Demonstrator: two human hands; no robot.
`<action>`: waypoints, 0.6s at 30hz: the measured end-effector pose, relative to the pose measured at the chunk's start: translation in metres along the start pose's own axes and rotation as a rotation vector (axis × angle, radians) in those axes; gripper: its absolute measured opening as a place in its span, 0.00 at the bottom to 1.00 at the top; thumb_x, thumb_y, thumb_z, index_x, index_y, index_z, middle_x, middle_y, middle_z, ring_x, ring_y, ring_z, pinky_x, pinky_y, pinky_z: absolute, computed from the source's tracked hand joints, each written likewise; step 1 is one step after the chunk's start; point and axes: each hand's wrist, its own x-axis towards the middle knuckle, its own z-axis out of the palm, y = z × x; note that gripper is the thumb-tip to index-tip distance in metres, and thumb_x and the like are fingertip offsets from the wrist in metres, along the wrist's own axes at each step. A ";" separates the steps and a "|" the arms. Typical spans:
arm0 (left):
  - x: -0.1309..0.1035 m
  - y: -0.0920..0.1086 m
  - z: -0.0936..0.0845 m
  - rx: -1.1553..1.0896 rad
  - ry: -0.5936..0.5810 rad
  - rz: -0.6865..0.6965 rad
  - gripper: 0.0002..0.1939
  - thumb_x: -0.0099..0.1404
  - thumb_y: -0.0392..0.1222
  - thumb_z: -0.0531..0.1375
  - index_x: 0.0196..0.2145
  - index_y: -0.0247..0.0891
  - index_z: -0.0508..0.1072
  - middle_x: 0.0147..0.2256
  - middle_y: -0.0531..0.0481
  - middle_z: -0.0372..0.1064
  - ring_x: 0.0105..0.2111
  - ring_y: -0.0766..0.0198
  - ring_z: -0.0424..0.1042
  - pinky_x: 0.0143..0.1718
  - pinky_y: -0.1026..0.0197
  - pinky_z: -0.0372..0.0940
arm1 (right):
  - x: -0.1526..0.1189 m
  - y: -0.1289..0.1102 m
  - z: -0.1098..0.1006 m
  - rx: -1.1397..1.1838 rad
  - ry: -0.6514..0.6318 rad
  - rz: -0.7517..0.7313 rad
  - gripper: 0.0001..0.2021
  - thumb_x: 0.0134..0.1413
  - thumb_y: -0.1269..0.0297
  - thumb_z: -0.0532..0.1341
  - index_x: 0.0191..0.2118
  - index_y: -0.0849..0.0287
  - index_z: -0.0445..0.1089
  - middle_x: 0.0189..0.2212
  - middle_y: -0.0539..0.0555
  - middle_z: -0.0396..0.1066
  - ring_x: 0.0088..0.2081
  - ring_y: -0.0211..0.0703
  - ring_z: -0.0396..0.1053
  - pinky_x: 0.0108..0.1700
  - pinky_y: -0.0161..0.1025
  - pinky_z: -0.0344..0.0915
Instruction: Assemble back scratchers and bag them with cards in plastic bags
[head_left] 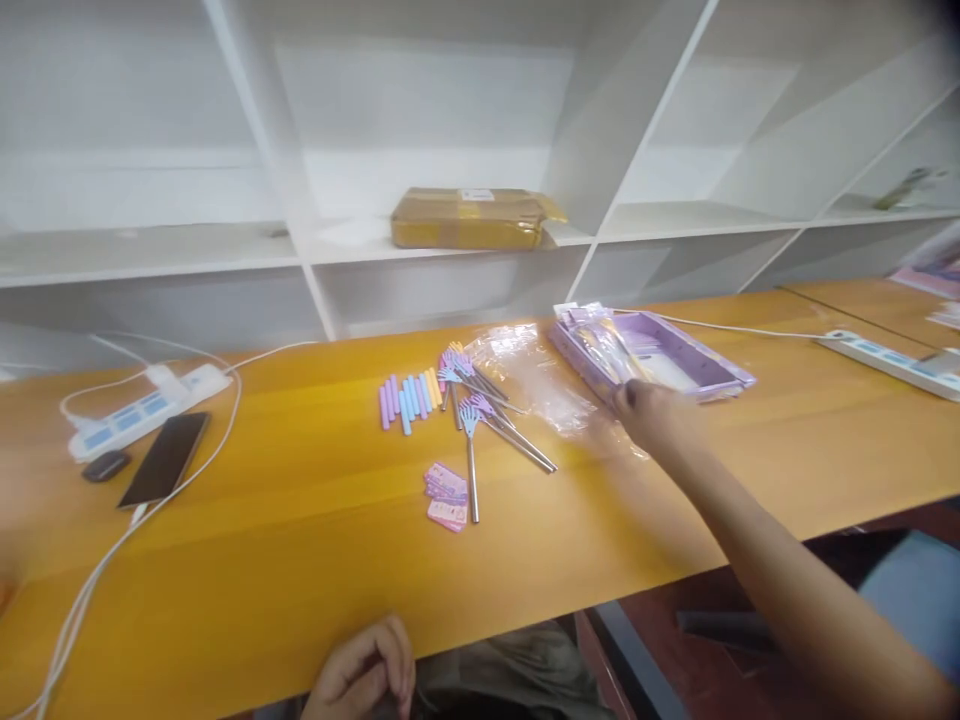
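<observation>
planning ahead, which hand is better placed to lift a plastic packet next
Probably the right hand: it is at the purple tray, by the plastic packets; the left hand is farther away, by the table's near edge.

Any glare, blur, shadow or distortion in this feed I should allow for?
Head view: bright glare on the clear wrap; head view: print on the small cards too soft to read, right grip soft too; head view: faint shadow on the table below the right forearm; head view: shelf uprights splay outward towards the top, and the top right corner is dark.
</observation>
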 end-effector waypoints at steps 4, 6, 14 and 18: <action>-0.002 0.005 0.011 -0.049 0.097 0.070 0.22 0.67 0.59 0.68 0.30 0.37 0.73 0.31 0.49 0.64 0.32 0.63 0.66 0.35 0.61 0.60 | -0.095 -0.039 0.011 0.083 -0.115 -0.236 0.20 0.74 0.56 0.50 0.33 0.56 0.73 0.31 0.59 0.79 0.29 0.47 0.73 0.31 0.39 0.52; -0.005 0.009 0.013 0.000 0.111 0.081 0.22 0.67 0.59 0.68 0.31 0.37 0.73 0.32 0.48 0.65 0.33 0.61 0.66 0.36 0.61 0.61 | -0.125 -0.053 0.011 0.125 -0.175 -0.334 0.21 0.75 0.55 0.50 0.32 0.56 0.72 0.32 0.57 0.79 0.30 0.46 0.74 0.31 0.39 0.52; 0.046 0.083 -0.011 0.836 0.140 0.164 0.12 0.73 0.47 0.56 0.35 0.40 0.73 0.32 0.50 0.69 0.34 0.60 0.69 0.39 0.59 0.65 | -0.130 -0.118 -0.019 0.103 -0.355 -0.477 0.27 0.78 0.49 0.48 0.38 0.60 0.77 0.35 0.64 0.81 0.37 0.53 0.80 0.38 0.39 0.64; 0.122 0.130 -0.039 1.294 0.317 0.281 0.07 0.69 0.40 0.55 0.34 0.42 0.72 0.38 0.47 0.73 0.41 0.55 0.73 0.48 0.53 0.68 | -0.115 -0.164 -0.021 0.076 -0.335 -0.467 0.31 0.77 0.45 0.48 0.40 0.66 0.79 0.37 0.73 0.80 0.41 0.61 0.82 0.42 0.46 0.70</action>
